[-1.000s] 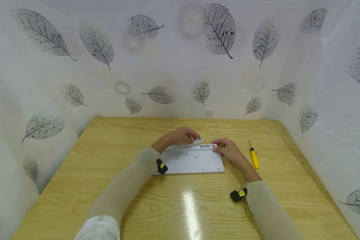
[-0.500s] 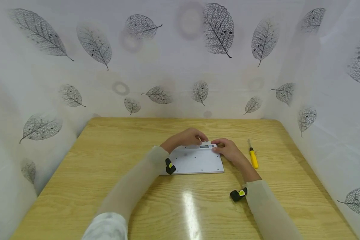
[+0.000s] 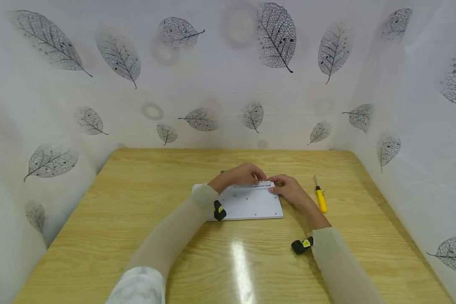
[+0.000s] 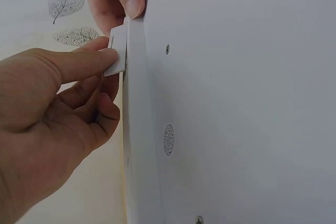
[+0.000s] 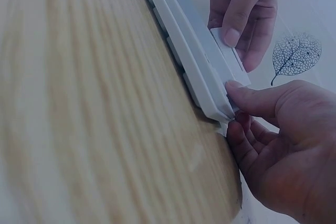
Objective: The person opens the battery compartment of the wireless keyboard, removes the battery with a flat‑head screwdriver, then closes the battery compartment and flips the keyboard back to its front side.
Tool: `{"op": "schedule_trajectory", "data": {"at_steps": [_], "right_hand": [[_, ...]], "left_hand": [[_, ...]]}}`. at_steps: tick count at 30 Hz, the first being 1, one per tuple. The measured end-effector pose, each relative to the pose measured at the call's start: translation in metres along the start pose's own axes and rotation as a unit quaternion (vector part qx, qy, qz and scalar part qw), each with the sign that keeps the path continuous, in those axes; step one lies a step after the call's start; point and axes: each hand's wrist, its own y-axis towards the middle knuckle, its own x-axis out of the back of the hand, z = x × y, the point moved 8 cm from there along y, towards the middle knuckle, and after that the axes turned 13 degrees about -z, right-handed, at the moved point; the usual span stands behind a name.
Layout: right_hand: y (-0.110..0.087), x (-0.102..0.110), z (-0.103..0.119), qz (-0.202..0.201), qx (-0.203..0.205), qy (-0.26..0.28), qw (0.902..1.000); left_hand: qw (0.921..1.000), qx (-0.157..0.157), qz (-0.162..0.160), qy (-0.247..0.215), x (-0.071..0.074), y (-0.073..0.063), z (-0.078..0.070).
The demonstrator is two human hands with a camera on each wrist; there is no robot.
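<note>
A white keyboard (image 3: pixel 251 204) lies face down on the wooden table, screws dotting its back and keys showing along its underside in the right wrist view. My left hand (image 3: pixel 241 174) pinches a small white battery cover (image 4: pixel 117 51) between thumb and fingers. The cover sits tilted at the raised far edge of the keyboard, over the battery slot (image 3: pixel 261 185) near the right end. My right hand (image 3: pixel 290 190) grips the keyboard's far right corner, thumb on the back and fingers curled beneath.
A screwdriver (image 3: pixel 321 199) with a yellow handle lies to the right of my right hand. Something small and green (image 3: pixel 223 171) peeks out behind my left wrist. A leaf-print curtain (image 3: pixel 213 84) surrounds the table (image 3: pixel 144 177) at the back and sides.
My left hand has moved right with the battery cover, bringing it from beside the slot to over it. The right hand keeps its grip on the corner. The green thing has come into view.
</note>
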Motion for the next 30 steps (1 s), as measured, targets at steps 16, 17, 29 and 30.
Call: {"op": "schedule_trajectory", "data": {"at_steps": [16,17,29,30], "right_hand": [[-0.0021,0.0003,0.0008,0.005,-0.001,0.016,0.9999],[-0.0021,0.0,0.0011,0.006,0.0,0.018,0.9998],[-0.0015,-0.0005,0.002,0.006,-0.003,0.021,0.9998],[-0.0017,-0.0005,0.0021,0.006,-0.004,0.021,0.9997]], "left_hand": [[0.9999,0.005,0.002,-0.014,-0.0036,0.0014,0.0006],[0.9999,0.008,0.001,-0.014,-0.0036,0.0012,0.0009],[0.9993,0.02,-0.018,-0.025,-0.0032,0.0004,0.0046],[0.9992,0.023,-0.02,-0.028,-0.0033,0.0001,0.0048]]}}
